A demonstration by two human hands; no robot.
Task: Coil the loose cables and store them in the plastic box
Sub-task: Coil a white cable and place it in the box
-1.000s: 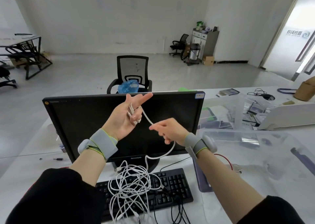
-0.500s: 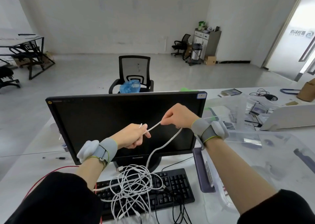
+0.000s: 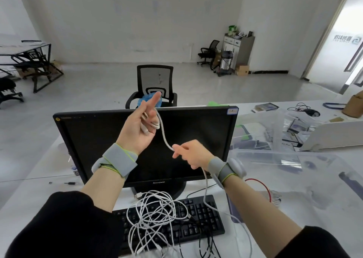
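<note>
Left hand [image 3: 140,129], raised again at frame centre before the monitor [image 3: 145,145], holds white cable [image 3: 164,135] loops wound on its fingers, index extended. Right hand [image 3: 191,153], now lowered from its outward pull, pinches the cable just below and feeds another turn: coiling is under way, not finished. A loose tangle [image 3: 155,216] lies on the keyboard [image 3: 198,218] at lower centre. The clear plastic box [image 3: 294,159], right on the tabletop [image 3: 294,198], shows no coiled cable yet.

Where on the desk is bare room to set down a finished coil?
Bare desk lies left of the monitor, bordered by the left sleeve; only small bits lie there. The keyboard is crowded with tangled white cables. Right of it, the clear plastic box and a red wire take the room.
</note>
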